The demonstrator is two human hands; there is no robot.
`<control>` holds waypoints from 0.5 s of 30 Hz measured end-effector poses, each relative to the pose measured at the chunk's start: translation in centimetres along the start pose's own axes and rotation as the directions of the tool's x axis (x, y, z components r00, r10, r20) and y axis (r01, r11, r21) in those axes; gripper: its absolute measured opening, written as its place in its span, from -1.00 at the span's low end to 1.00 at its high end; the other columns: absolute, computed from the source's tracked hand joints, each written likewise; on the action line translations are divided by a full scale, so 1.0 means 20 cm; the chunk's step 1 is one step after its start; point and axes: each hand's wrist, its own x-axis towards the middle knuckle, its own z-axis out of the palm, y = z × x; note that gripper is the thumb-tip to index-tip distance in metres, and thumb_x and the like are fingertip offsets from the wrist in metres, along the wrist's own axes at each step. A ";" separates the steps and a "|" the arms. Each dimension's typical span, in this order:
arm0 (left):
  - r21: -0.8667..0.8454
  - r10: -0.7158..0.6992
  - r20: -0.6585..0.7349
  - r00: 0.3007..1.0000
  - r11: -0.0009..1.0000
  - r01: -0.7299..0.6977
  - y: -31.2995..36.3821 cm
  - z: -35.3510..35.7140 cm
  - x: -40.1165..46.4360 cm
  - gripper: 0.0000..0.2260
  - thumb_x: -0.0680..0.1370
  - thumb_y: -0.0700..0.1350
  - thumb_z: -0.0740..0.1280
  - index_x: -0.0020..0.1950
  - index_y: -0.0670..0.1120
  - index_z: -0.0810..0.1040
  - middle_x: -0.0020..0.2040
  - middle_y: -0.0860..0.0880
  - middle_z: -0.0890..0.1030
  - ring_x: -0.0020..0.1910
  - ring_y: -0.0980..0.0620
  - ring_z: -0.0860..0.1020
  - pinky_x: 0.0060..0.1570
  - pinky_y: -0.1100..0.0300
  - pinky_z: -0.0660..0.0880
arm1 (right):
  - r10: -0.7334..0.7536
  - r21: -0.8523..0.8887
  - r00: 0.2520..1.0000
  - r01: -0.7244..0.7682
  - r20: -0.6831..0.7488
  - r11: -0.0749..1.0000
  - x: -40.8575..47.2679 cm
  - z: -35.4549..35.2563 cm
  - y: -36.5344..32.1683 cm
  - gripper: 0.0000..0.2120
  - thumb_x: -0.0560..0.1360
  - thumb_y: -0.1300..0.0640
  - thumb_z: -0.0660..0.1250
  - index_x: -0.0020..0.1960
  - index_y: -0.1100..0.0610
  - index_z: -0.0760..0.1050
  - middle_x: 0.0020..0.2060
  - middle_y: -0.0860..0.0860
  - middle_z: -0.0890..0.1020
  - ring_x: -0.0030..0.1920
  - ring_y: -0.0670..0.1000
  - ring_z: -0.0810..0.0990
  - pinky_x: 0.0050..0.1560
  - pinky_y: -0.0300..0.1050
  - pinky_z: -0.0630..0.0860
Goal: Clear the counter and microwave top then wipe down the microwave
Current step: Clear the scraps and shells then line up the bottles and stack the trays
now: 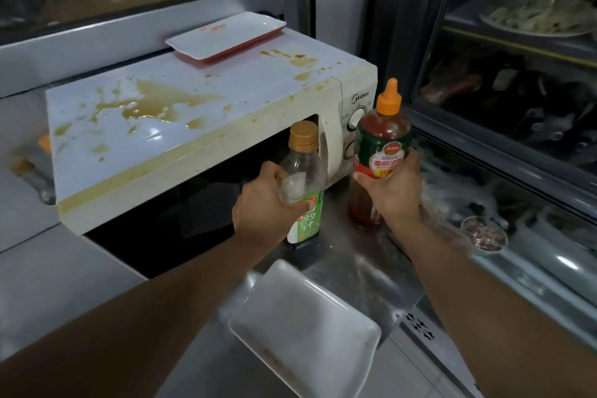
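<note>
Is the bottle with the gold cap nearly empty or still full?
Nearly empty. The gold-capped bottle is clear glass above its green label, with dark liquid visible only at the base. The left hand grips it.

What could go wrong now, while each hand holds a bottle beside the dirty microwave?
1. The spill on the microwave looks wet; a sleeve or bottle brushing it could smear it.
2. The tray overhangs the microwave's back edge and might slip if bumped.
3. With the left hand and right hand both full, the plate at the counter's edge could be knocked.
</note>
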 end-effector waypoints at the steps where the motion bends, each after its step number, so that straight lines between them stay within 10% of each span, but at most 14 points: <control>1: -0.008 -0.001 -0.001 1.000 1.000 0.001 0.00 -0.01 0.00 -0.50 0.11 0.23 0.44 -0.07 0.12 0.34 -0.12 0.08 0.60 -0.10 -0.01 0.62 -0.08 -0.04 0.59 | -0.003 -0.005 1.000 0.002 -0.006 1.000 0.00 0.00 0.00 -0.17 0.14 0.00 0.62 0.27 0.17 0.28 0.15 0.10 0.53 0.16 0.10 0.54 0.14 0.09 0.53; 15: 0.018 0.034 -0.090 0.995 0.999 -0.032 0.01 -0.32 -0.26 -0.55 0.24 0.13 0.54 -0.09 0.08 0.34 -0.15 0.09 0.59 -0.15 0.01 0.59 -0.14 -0.04 0.57 | -0.084 -0.071 0.995 0.087 0.054 0.994 -0.29 -0.19 -0.26 -0.21 0.11 -0.10 0.61 0.17 0.14 0.30 0.10 0.11 0.57 0.07 0.12 0.59 0.03 0.08 0.57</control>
